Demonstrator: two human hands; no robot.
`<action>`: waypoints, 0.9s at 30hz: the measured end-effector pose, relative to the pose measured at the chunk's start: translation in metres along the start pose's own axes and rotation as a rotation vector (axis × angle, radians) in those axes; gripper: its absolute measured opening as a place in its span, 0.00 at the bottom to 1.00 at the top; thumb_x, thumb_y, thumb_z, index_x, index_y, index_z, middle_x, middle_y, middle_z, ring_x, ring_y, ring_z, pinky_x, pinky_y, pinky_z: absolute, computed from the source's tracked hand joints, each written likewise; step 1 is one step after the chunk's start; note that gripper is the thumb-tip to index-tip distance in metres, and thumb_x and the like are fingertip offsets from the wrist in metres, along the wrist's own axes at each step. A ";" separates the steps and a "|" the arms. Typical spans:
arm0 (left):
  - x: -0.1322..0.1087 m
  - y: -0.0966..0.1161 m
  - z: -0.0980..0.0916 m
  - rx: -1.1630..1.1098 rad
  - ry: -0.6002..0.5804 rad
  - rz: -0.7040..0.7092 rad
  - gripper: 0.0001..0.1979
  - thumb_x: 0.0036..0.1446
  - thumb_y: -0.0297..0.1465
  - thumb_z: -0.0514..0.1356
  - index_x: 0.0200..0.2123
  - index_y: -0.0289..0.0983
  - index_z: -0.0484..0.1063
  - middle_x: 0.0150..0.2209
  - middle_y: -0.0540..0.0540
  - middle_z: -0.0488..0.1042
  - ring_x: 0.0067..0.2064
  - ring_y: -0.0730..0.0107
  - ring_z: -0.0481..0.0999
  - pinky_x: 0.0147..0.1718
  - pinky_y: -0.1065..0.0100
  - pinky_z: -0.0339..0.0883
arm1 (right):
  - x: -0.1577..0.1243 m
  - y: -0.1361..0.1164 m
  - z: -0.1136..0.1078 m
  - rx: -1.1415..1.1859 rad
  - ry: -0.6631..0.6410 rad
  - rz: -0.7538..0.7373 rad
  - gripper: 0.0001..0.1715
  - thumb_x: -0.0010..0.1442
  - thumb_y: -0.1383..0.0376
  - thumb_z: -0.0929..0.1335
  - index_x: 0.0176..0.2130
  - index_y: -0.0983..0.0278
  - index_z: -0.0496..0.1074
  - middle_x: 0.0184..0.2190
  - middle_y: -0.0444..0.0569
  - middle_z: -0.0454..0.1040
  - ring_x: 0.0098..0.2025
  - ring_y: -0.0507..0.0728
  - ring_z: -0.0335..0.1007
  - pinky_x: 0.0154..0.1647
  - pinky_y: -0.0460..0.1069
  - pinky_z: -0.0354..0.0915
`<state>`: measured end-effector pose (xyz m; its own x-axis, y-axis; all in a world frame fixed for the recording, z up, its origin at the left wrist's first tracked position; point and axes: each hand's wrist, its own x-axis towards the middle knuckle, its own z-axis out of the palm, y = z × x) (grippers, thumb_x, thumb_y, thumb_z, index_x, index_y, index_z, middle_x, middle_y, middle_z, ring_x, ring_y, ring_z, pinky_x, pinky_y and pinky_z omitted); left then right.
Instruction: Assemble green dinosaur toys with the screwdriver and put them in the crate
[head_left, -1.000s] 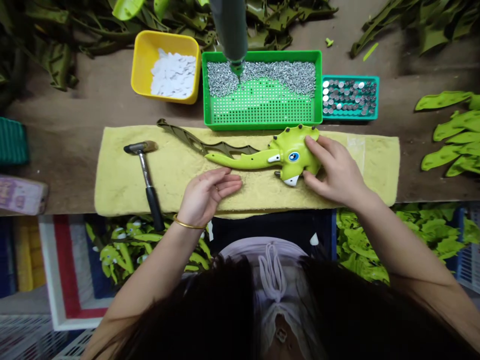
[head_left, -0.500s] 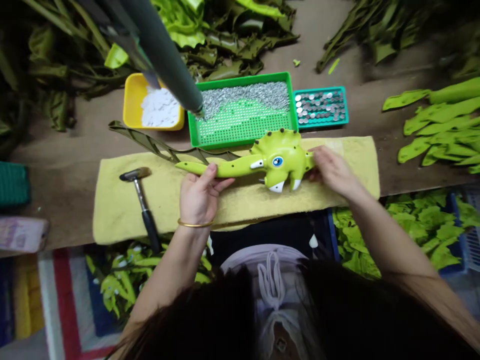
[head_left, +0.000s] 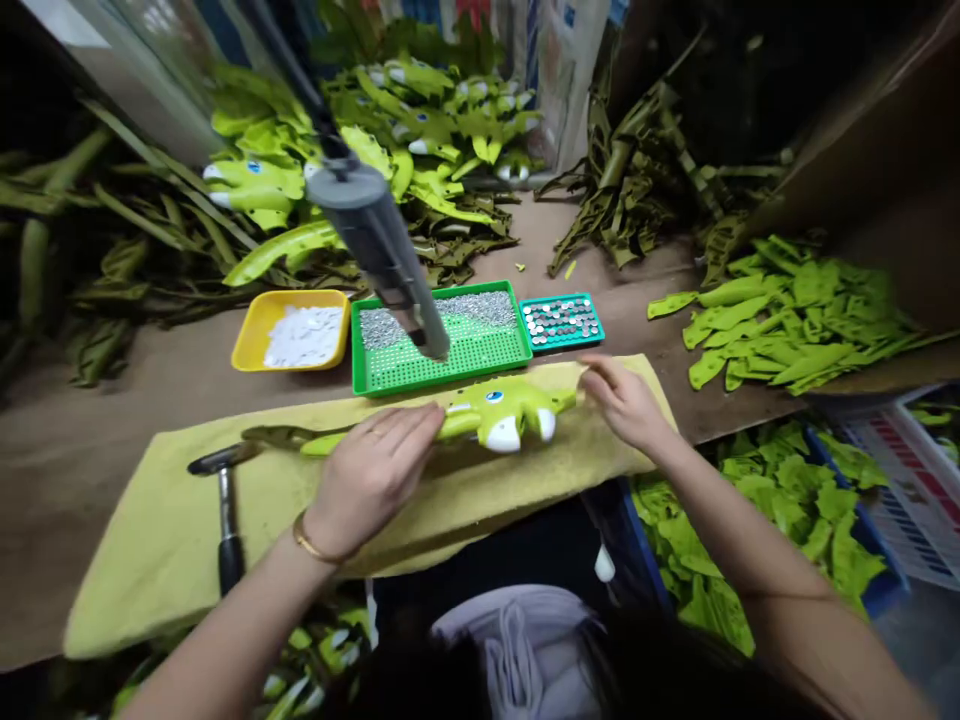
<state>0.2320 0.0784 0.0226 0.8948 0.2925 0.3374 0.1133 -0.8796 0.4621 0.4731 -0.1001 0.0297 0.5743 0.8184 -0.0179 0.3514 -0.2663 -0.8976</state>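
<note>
A lime-green plastic dinosaur-head toy [head_left: 517,410] with a blue eye and white tips lies low over the yellow towel [head_left: 525,490]. My left hand [head_left: 379,470] is closed over its long, narrow part, palm down, and hides much of it. At the left end an olive-green plastic strip [head_left: 277,436] sticks out beside the toy. My right hand [head_left: 622,400] is at the toy's pointed right end, fingers loosely bent and apart; any touch there is hard to make out. Left of my left hand, a hammer [head_left: 226,510] with a black handle rests on the towel.
Beyond the towel stand a yellow tub [head_left: 240,350] of white pieces, a green tray [head_left: 450,380] of small metal parts and a teal tray [head_left: 562,345] of metal discs. A grey tool shaft [head_left: 390,250] hangs above. Green plastic parts [head_left: 810,320] are piled at right.
My left hand has turned from palm up beneath the toy to palm down over it. The toy sits lower, and my right fingers are farther out at its end. The view has tilted up.
</note>
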 end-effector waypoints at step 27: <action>-0.041 -0.022 -0.035 0.209 0.075 0.311 0.23 0.60 0.21 0.58 0.57 0.39 0.67 0.46 0.40 0.79 0.45 0.59 0.80 0.44 0.60 0.72 | 0.031 -0.057 0.023 -0.491 0.134 -0.922 0.21 0.63 0.54 0.66 0.51 0.63 0.72 0.48 0.53 0.78 0.51 0.58 0.73 0.52 0.54 0.69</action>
<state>0.1780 0.0990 0.0270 0.8673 0.0197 0.4975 -0.0656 -0.9860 0.1534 0.4541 -0.0478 0.0702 -0.0017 0.7544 0.6565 0.9377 0.2292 -0.2610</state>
